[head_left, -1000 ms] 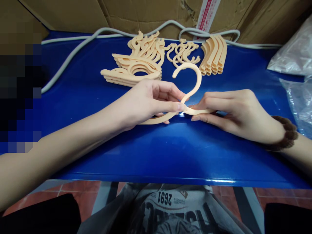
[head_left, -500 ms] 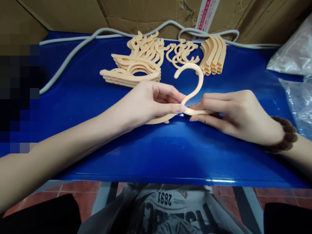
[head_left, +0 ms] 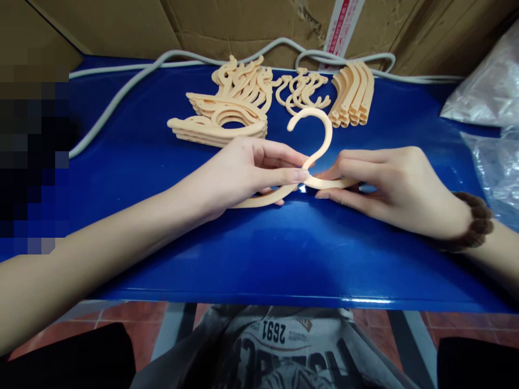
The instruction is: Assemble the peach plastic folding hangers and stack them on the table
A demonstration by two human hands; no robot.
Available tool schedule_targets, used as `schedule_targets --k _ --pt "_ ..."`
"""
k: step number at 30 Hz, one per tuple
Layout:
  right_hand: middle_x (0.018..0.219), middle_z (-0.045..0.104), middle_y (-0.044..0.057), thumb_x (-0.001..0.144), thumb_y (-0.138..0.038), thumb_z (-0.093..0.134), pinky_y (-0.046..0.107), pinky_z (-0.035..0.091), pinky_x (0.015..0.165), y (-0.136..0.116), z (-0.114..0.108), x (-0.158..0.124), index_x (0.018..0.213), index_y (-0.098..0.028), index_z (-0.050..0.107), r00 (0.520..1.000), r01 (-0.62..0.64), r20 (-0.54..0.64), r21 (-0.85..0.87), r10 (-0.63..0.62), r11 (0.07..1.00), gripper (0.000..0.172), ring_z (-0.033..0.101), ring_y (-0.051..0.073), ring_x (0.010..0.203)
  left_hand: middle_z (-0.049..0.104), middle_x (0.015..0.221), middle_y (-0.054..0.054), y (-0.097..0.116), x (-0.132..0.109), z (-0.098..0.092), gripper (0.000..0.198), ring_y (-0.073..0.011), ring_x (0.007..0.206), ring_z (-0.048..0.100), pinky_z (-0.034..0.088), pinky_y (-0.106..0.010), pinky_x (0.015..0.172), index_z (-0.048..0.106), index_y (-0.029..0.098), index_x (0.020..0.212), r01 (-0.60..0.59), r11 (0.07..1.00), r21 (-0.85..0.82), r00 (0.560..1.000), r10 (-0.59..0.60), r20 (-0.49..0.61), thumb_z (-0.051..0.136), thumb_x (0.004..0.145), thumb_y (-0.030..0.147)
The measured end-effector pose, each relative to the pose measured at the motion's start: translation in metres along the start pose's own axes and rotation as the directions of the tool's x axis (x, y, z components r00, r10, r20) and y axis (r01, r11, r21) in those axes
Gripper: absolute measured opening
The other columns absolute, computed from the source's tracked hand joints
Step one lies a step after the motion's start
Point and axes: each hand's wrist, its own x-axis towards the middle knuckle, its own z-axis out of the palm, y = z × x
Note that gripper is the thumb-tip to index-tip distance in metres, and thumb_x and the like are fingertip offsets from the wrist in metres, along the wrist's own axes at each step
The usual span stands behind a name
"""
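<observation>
A cream plastic hanger [head_left: 326, 132] with a curved hook is held between both hands above the blue table. My left hand [head_left: 253, 170] pinches it just below the hook, thumb in front, and a curved arm of the hanger runs beneath the palm. On the other side, my right hand [head_left: 389, 183] pinches the part that extends to the right from the hook's base. The palm and fingers hide the outer ends of both arms. The hook points up, its open end facing left.
Behind the hands lie stacked cream hanger pieces [head_left: 219, 131], loose hooks [head_left: 306, 92] and curved tube pieces [head_left: 354, 97]. A white cable [head_left: 121, 97] runs along the back by cardboard [head_left: 243, 24]. Clear plastic bags [head_left: 480, 89] lie at the right.
The hook has shifted slightly left, and the left arm of the hanger shows a little more under my left hand. Both hands keep their grip.
</observation>
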Motion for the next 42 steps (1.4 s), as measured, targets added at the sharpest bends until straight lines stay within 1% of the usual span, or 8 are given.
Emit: schedule_targets --k 3,7,12,16,22,31,37,42 --pt "0.102 0.080 0.005 0.107 -0.050 0.062 0.030 0.044 0.064 -0.002 0.002 0.000 0.112 -0.020 0.073 0.998 -0.054 -0.032 0.029 0.055 0.998 0.032 0.074 0.019 0.081 0.083 0.100 0.000 0.001 -0.001 0.001 0.023 -0.0167 0.082 0.079 0.064 -0.022 0.069 0.085 0.025 0.109 0.022 0.999 -0.049 1.000 -0.021 0.017 0.087 0.088 0.034" --pt "0.098 0.079 0.003 0.107 -0.036 0.064 0.031 0.046 0.066 -0.009 0.006 0.003 0.103 -0.023 0.066 0.992 -0.109 -0.056 0.073 0.113 0.991 0.014 0.075 0.020 0.082 0.084 0.103 0.000 0.001 -0.002 0.004 0.020 -0.0134 0.076 0.077 0.060 -0.018 0.064 0.086 0.025 0.106 0.015 0.998 -0.063 1.000 -0.015 0.012 0.087 0.088 0.032" --pt "0.094 0.078 0.004 0.106 -0.032 0.063 0.032 0.048 0.068 -0.015 0.006 0.006 0.102 -0.022 0.064 0.982 -0.189 0.021 0.178 0.189 0.966 0.011 0.073 0.020 0.078 0.082 0.088 0.002 0.001 -0.003 0.006 0.012 -0.0101 0.067 0.072 0.058 -0.016 0.062 0.086 0.024 0.098 -0.038 0.999 -0.020 0.999 0.038 0.005 0.086 0.087 0.028" --pt "0.096 0.077 0.005 0.107 -0.030 0.062 0.031 0.046 0.066 -0.016 0.006 0.005 0.102 -0.019 0.064 0.988 -0.153 0.028 0.166 0.150 0.974 0.012 0.072 0.019 0.082 0.080 0.080 0.002 0.002 -0.005 0.006 0.012 -0.0093 0.060 0.069 0.058 -0.017 0.059 0.086 0.022 0.097 -0.046 0.999 -0.005 0.998 0.046 0.038 0.086 0.086 0.027" --pt "0.094 0.073 0.007 0.110 -0.026 0.056 0.030 0.048 0.066 -0.018 0.009 0.003 0.100 -0.017 0.063 0.999 -0.026 -0.027 0.091 0.029 0.995 0.015 0.069 0.019 0.077 0.081 0.087 0.003 0.007 -0.006 0.006 0.012 -0.0147 0.076 0.078 0.060 -0.017 0.059 0.086 0.022 0.099 -0.037 0.999 -0.001 0.999 0.037 0.035 0.082 0.089 0.030" --pt "0.080 0.072 0.002 0.111 -0.035 0.055 0.030 0.040 0.059 -0.012 0.004 0.002 0.098 -0.020 0.060 0.999 -0.052 -0.007 -0.013 0.052 0.999 0.021 0.066 0.017 0.065 0.083 0.098 0.000 0.004 -0.003 0.005 0.018 -0.0173 0.085 0.080 0.062 -0.019 0.063 0.081 0.021 0.109 -0.059 0.998 -0.001 0.998 0.059 -0.006 0.079 0.092 0.028" --pt "0.069 0.067 -0.002 0.111 -0.035 0.053 0.029 0.038 0.057 -0.013 0.001 0.001 0.105 -0.019 0.056 0.993 -0.120 0.011 -0.002 0.120 0.993 0.017 0.058 0.014 0.054 0.082 0.090 0.001 0.003 0.000 0.001 0.015 -0.0095 0.066 0.071 0.056 -0.015 0.055 0.077 0.020 0.104 -0.086 0.987 -0.137 0.996 0.084 -0.020 0.081 0.090 0.020" --pt "0.068 0.068 0.000 0.111 -0.049 0.049 0.032 0.035 0.054 -0.010 0.000 -0.002 0.119 -0.018 0.058 0.986 -0.167 -0.002 -0.090 0.167 0.982 0.033 0.059 0.017 0.052 0.083 0.091 0.000 0.003 0.001 0.001 0.020 -0.0108 0.071 0.075 0.060 -0.015 0.058 0.074 0.019 0.112 -0.076 0.985 -0.152 0.997 0.078 0.004 0.078 0.092 0.017"
